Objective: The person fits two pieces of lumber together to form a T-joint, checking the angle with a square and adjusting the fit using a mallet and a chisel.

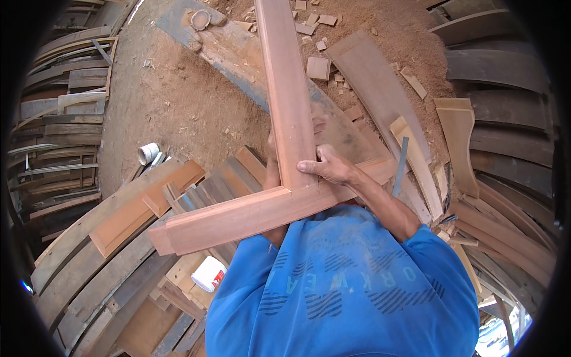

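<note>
A T-shaped wooden frame piece of reddish timber lies across my lap. Its long upright runs away from me and meets a moulded crosspiece close to my chest. My right hand grips the upright just above the joint, thumb lying on the top face and the other fingers bent at its right edge. Behind the upright's left side, my left hand is almost wholly hidden; only a sliver beside the wood and the forearm show. Beneath the frame runs a worn plank.
Curved boards and small wood offcuts lie in sawdust ahead to the right. Stacked planks crowd the left side, near a white cup and a white tub. More timber lines the right.
</note>
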### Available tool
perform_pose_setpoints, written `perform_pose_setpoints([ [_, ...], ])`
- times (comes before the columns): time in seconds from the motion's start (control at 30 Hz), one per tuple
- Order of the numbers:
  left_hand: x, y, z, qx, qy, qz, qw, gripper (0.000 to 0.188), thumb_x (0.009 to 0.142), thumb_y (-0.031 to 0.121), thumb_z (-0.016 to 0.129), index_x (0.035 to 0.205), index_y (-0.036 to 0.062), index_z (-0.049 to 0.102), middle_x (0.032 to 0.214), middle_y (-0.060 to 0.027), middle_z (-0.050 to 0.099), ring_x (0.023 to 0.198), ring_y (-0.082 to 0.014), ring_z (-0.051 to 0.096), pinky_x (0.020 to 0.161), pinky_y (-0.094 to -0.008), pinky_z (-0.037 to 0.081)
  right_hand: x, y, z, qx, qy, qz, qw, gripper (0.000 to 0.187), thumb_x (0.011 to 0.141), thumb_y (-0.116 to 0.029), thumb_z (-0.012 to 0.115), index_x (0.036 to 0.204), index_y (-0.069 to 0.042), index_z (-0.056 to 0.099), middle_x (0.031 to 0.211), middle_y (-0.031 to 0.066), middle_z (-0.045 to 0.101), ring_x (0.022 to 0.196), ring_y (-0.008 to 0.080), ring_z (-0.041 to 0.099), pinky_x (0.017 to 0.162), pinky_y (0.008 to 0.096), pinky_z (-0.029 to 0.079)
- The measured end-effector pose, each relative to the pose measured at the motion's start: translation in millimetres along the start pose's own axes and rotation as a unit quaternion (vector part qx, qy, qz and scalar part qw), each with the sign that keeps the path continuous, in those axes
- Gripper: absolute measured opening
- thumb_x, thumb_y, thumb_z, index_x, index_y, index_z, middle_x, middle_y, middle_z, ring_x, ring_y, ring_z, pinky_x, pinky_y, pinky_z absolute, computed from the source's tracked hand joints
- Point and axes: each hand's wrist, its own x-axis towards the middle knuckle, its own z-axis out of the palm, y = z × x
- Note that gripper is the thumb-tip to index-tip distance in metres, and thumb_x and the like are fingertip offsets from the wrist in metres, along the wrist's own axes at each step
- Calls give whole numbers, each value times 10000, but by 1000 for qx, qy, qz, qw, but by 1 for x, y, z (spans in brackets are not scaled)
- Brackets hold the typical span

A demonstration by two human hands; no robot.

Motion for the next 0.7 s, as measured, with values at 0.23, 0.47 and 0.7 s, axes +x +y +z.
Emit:
perform_pose_setpoints([
  [0.23,-88,-34,-80,-55,103,-14,993,853,991,728,350,1504,59,477,1488,-250,520,1326,-333,568,1149,-531,436,18,6,-16,-106,101,27,989,582,847,-393,814,1098,125,723,964,205,757,899,248,728,757,374,567],
  [0.47,-98,-128,-134,-298,187,-8,936,630,1025,569,435,1379,65,569,1316,-167,659,1158,-345,664,970,-443,574,46,37,-41,-185,103,29,977,575,817,-397,822,1098,98,739,941,191,760,884,228,725,774,382,552],
  [0.7,-102,-162,-134,347,65,-210,912,427,1099,383,442,1223,24,636,1156,-176,688,1027,-265,689,881,-403,583,67,59,-73,-304,75,88,945,686,772,-481,817,1082,123,722,960,304,733,906,340,739,777,436,543],
])
